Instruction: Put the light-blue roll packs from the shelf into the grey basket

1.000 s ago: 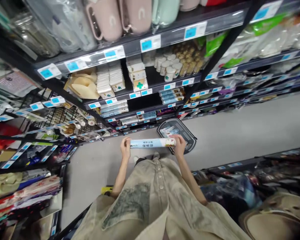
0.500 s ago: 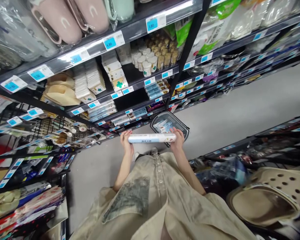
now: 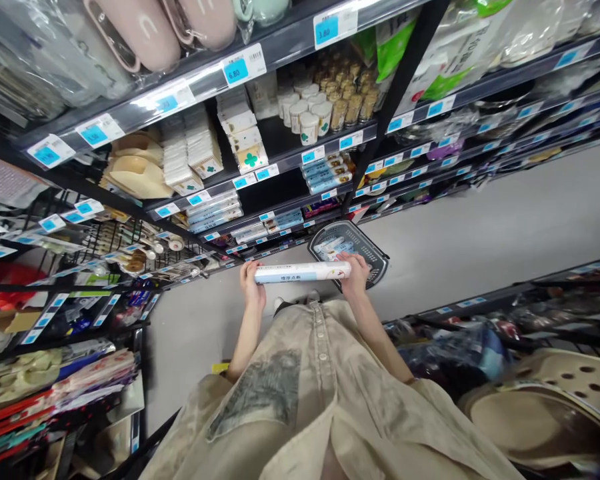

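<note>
A long white and light-blue wrapped roll with printed characters lies level between my two hands, in front of my shirt. Its left end is gripped by my left hand, fingers wrapped round it. My right hand closes on the right end the same way. Just beyond the right hand, a dark grey basket stands on the floor with several blue and white packages inside; the hand covers part of it.
Ahead, a shelf rack holds similar rolls, paper cups, boxes of toothpicks and pink mugs. Beige clogs are close on the right. Hanging kitchen tools line the left. Grey floor runs between the racks.
The view has shifted slightly, so shelves and basket appear a little further right. The roll has turned slightly in my hands, showing more of its printed characters. Both hands keep their hold.
</note>
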`<move>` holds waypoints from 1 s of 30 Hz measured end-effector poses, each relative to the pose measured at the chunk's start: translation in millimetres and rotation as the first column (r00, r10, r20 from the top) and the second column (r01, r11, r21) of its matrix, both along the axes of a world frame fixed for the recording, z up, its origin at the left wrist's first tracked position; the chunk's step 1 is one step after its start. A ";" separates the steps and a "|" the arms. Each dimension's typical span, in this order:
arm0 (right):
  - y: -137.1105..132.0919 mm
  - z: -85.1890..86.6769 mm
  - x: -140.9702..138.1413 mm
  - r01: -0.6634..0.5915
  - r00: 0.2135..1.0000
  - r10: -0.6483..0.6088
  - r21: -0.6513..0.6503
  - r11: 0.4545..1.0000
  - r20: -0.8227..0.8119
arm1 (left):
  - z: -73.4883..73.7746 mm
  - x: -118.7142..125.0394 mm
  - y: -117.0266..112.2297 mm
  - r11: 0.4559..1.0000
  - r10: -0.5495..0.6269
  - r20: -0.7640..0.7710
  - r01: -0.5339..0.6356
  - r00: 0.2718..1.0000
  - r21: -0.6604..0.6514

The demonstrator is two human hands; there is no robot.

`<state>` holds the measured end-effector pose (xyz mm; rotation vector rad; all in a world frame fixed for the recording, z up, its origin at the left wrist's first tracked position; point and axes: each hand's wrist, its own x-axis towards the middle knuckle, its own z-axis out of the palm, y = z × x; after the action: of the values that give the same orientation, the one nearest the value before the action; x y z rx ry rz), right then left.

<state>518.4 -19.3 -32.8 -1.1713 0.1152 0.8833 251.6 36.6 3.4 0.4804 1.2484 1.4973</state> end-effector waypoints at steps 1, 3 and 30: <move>0.4 -1.6 -0.1 -0.041 0.999 0.041 -0.012 0.999 -0.005 | -0.7 -4.3 0.2 1.000 -0.026 0.020 0.026 0.999 0.010; 0.5 -4.9 -0.8 -0.121 0.993 0.121 -0.021 0.992 -0.001 | -2.1 -13.7 1.1 0.995 -0.093 0.069 0.091 0.993 0.038; -23.1 -3.3 16.3 -0.200 0.567 0.423 -0.380 0.903 0.707 | 21.5 -49.6 -4.2 0.883 -0.038 -0.957 0.458 0.287 0.102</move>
<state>534.6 -42.4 -36.0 -1.7811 -0.7527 0.5923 202.0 32.4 24.9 1.9805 1.6160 1.0893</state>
